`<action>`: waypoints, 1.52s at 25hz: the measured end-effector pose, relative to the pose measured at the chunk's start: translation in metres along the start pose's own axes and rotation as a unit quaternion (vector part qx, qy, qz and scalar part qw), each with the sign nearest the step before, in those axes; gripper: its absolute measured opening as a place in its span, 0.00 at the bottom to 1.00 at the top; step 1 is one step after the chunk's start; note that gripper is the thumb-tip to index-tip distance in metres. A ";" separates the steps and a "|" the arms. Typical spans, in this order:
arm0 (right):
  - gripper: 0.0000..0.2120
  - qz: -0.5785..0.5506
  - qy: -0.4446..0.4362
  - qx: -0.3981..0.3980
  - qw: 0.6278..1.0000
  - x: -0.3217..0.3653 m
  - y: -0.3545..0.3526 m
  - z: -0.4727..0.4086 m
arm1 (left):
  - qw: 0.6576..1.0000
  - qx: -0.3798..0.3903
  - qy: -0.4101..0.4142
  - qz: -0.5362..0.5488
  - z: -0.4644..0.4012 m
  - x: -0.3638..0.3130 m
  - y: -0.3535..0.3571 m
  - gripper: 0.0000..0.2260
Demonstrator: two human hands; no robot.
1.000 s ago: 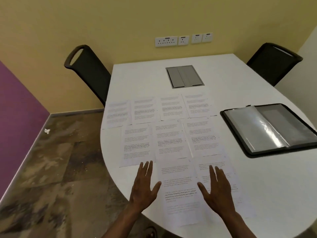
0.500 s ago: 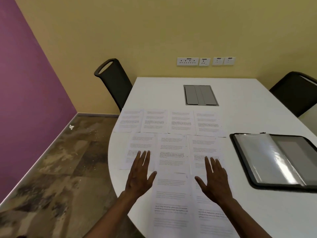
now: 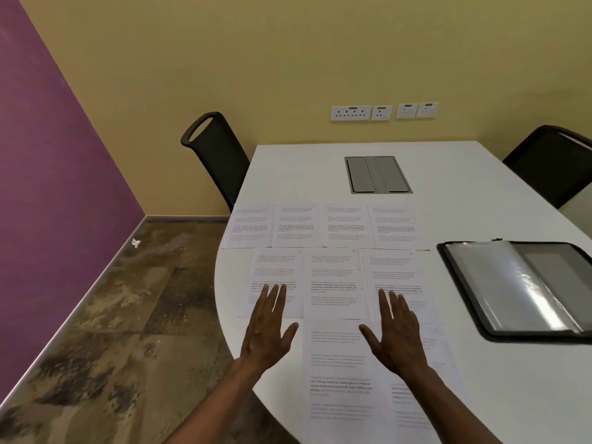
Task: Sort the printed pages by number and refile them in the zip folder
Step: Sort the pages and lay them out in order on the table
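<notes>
Several printed pages (image 3: pixel 331 280) lie face up in three rows on the white table (image 3: pixel 455 219). The black zip folder (image 3: pixel 525 283) lies open at the right, its clear plastic sleeves showing. My left hand (image 3: pixel 267 328) hovers flat, fingers straight, over the left page of the middle row. My right hand (image 3: pixel 395 331) is held flat too, fingers straight, over the right page of that row and the near row. Neither hand holds anything.
A grey cable hatch (image 3: pixel 378 174) is set into the table behind the pages. One black chair (image 3: pixel 217 155) stands at the far left corner, another (image 3: pixel 554 161) at the far right. Wall sockets (image 3: pixel 382 112) sit above the table's far edge.
The view has tilted up, showing more wall and less of the near table. Both hands have stayed flat and open over the pages, now reaching the middle row.
</notes>
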State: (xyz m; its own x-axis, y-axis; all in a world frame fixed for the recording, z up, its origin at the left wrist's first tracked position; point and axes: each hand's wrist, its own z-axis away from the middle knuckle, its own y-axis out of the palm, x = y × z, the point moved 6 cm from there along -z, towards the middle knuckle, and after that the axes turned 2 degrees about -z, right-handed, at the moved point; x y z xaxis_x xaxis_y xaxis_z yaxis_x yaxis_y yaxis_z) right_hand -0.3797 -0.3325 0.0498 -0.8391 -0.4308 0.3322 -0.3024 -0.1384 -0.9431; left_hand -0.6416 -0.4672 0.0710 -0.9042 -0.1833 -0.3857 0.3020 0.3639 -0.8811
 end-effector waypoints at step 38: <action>0.41 -0.100 -0.042 0.044 0.993 0.210 0.091 -0.205 | 0.974 0.094 -0.180 0.097 -0.157 0.219 -0.001 0.36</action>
State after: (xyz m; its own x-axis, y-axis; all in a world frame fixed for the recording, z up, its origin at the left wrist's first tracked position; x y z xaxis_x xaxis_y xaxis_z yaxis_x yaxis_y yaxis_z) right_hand -0.6758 -0.2528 0.0361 -0.7248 -0.4590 0.5138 -0.4150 -0.3043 -0.8574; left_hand -0.8874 -0.3644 0.0302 -0.6703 -0.4480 -0.5916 0.5378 0.2560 -0.8033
